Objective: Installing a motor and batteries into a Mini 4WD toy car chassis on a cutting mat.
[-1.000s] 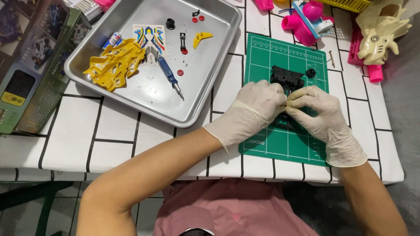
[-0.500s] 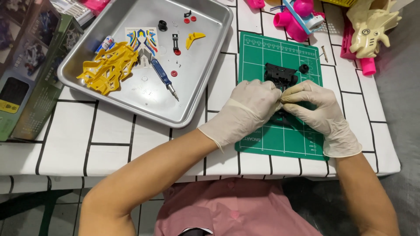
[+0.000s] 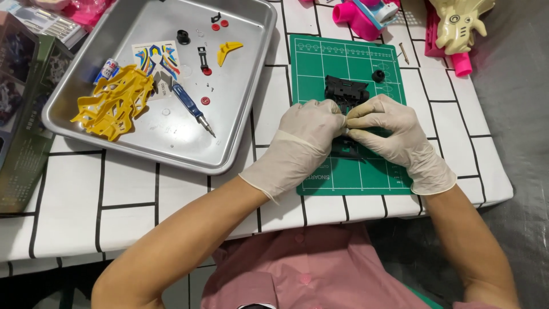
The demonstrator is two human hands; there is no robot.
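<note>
Both my hands wear pale latex gloves and meet over a green cutting mat [image 3: 320, 63]. My left hand [image 3: 306, 134] and my right hand [image 3: 389, 129] pinch together on a black plastic model chassis [image 3: 346, 91], whose far end shows above my fingers and whose near end pokes out below them. What my fingertips hold between them is hidden. A small black wheel-like part [image 3: 378, 75] lies on the mat just beyond my right hand.
A metal tray [image 3: 240, 154] at the left holds yellow part frames [image 3: 111, 103], a blue-handled screwdriver [image 3: 191, 107], a sticker sheet [image 3: 155, 60], and small red and black parts. Pink and cream toys [image 3: 457, 28] stand at the far right. Boxes [image 3: 23, 97] lie at the left edge.
My hands stay closed on the black chassis over the mat with only small finger shifts. The view has drifted, so the tray and mat sit slightly differently in frame.
</note>
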